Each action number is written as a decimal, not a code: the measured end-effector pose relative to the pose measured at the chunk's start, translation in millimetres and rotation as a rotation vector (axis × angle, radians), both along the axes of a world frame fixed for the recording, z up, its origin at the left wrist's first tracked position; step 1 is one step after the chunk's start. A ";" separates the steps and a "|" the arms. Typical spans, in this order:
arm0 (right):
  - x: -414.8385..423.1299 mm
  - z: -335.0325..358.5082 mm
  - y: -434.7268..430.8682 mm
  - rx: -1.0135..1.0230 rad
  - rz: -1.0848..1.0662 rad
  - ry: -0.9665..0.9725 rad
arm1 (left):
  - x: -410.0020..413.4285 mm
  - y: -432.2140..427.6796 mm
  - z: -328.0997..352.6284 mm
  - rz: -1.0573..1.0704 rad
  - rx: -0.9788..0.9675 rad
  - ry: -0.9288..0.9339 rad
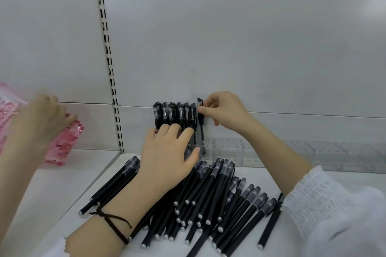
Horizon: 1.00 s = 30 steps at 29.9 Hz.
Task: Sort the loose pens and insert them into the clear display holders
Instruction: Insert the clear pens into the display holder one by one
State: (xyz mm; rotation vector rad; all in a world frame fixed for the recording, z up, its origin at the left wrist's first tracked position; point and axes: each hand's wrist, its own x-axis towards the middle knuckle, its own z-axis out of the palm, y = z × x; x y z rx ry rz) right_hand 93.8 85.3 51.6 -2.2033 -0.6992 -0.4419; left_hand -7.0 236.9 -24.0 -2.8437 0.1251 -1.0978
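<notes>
Several black-capped pens (173, 113) stand in a row in the left end of a clear display holder (227, 150) against the back wall. My right hand (223, 110) pinches the cap of one more pen (201, 129), upright at the right end of that row. My left hand (169, 148), with a black cord on its wrist, lies with fairly straight fingers across the barrels of the standing pens. A large pile of loose black pens (208, 198) lies on the white shelf in front of the holder, partly under my left forearm.
A second clear holder (334, 152) continues to the right along the wall. At the far left another person's hand (41, 119) touches a pink patterned packet (64, 144). A slotted shelf upright (110, 81) runs up the back panel.
</notes>
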 end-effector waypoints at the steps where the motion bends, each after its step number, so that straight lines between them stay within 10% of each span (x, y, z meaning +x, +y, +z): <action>1: 0.2 -1.1 -0.1 -0.002 -0.007 -0.002 | -0.3 -0.1 0.7 -0.011 -0.013 -0.016; 12: -10.0 -16.9 -3.8 0.000 -0.093 0.089 | -5.4 -7.4 2.5 -0.074 -0.052 -0.040; 21: -47.8 -44.4 -83.4 -0.728 -0.240 -0.185 | -22.3 -16.1 7.7 -0.038 0.078 0.071; 30: -81.7 -55.9 -215.8 -0.821 -0.245 -0.226 | -36.1 -108.4 34.9 -0.009 0.178 0.183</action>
